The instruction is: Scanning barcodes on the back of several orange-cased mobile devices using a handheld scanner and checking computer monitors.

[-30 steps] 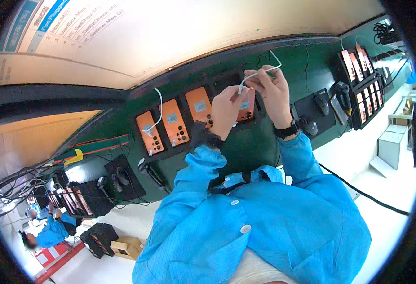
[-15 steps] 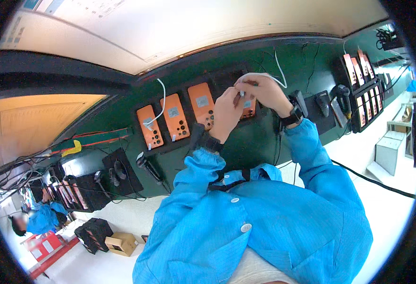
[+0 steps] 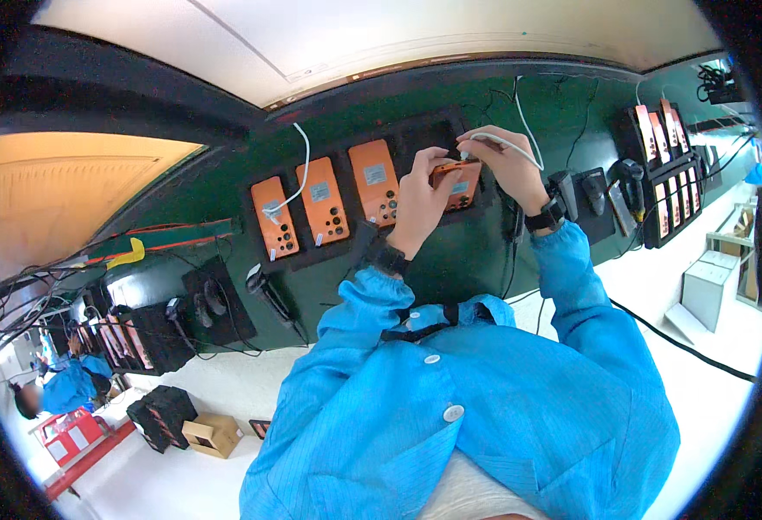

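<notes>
My left hand [image 3: 422, 201] is closed on an orange phone [image 3: 462, 185], whose far end is tipped up from the black foam tray [image 3: 416, 136]. In my right hand [image 3: 509, 173], the fingers pinch the plug of a white cable [image 3: 520, 149] right at that raised end; whether the plug is in the port cannot be made out. The cable loops over the back of this hand. Left of my hands, three more orange phones lie camera side up in the tray: a near one [image 3: 371, 179], a middle one [image 3: 321, 202] and a leftmost one [image 3: 276, 227], with another white cable [image 3: 301, 169] ending on it.
A large screen [image 3: 450, 35] borders the far side of the green bench. Handheld scanners stand on the left [image 3: 270, 297] and right [image 3: 631, 178]. Phone racks [image 3: 674, 201] occupy the right end. A person in blue [image 3: 71, 390] is at far left, near a cardboard box [image 3: 213, 435].
My hands have drawn slightly apart. The phone's end is now raised in my left hand, and the right hand has brought the plug to it.
</notes>
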`<state>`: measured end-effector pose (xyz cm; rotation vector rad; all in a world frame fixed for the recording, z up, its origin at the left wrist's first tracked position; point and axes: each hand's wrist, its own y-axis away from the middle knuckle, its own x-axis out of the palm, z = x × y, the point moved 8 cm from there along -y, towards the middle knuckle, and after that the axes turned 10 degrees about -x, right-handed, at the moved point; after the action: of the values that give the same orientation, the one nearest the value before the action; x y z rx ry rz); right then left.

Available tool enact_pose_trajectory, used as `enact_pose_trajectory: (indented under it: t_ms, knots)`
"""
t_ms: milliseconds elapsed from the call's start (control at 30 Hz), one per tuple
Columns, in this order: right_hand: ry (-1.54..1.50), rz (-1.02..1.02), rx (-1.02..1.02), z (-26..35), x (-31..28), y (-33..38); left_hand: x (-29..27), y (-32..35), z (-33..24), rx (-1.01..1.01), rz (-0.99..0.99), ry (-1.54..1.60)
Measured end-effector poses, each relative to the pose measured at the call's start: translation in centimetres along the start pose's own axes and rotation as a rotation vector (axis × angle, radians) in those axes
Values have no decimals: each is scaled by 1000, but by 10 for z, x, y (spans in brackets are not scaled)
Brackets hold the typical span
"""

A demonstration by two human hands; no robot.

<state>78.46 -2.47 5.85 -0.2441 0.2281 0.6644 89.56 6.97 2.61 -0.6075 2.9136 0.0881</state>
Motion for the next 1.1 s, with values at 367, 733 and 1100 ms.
enact_pose_trajectory:
  t_ms: [367, 733, 1100]
  knots:
    - [18, 3, 2, 1, 10, 7, -1, -1, 7, 36, -18, 35]
    - [309, 42, -86, 19, 8, 8, -1, 4, 7, -29, 17, 78]
    - [376, 252, 45, -32, 40, -1, -82, 55, 48, -113, -137, 18]
